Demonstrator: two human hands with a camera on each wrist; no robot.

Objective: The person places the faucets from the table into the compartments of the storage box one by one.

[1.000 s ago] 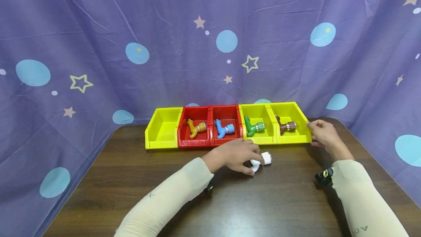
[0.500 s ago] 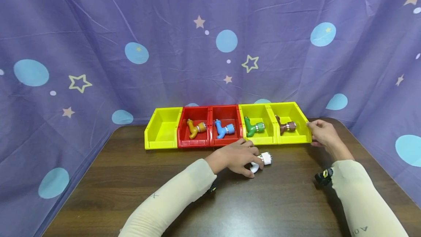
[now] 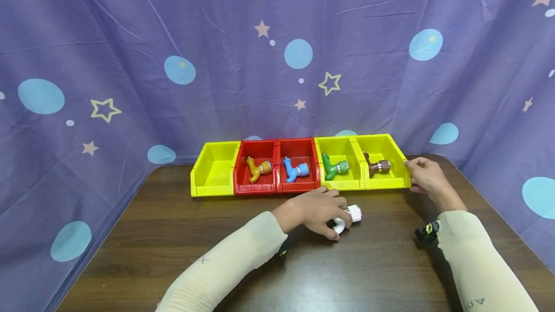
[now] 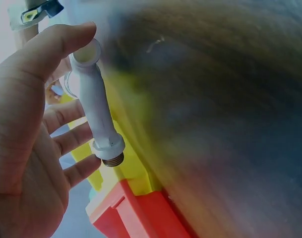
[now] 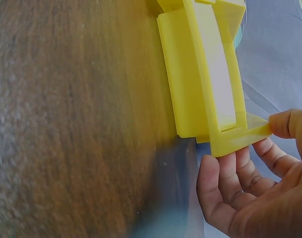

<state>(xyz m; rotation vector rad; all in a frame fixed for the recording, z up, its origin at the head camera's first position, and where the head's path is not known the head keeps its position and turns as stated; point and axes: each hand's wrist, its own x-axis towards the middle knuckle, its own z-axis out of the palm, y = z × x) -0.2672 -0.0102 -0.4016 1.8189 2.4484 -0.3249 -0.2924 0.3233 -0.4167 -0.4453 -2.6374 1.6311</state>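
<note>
My left hand (image 3: pixel 318 211) holds a white tap (image 3: pixel 355 213) just above the table, in front of the green tap's bin. In the left wrist view the thumb lies at the spout of the tap (image 4: pixel 97 101) and the fingers pass behind its body; its threaded end points away from the thumb. At the right end of the bin row, my right hand (image 3: pixel 429 181) grips the side edge of a yellow bin (image 3: pixel 401 170) between thumb and fingers. A brown tap (image 3: pixel 378 166) lies inside that bin.
Left of it, a yellow bin (image 3: pixel 362 182) holds a green tap (image 3: pixel 335 167). Two red bins (image 3: pixel 256 188) hold a blue tap (image 3: pixel 296 170) and an orange-yellow tap (image 3: pixel 258 169). A bare yellow bin (image 3: pixel 215 170) ends the row. Behind hangs a purple curtain (image 3: pixel 234 61).
My left hand has shifted slightly right and nearer to me, and the white tap in it has tilted and moved slightly. My right hand stays on the yellow bin.
</note>
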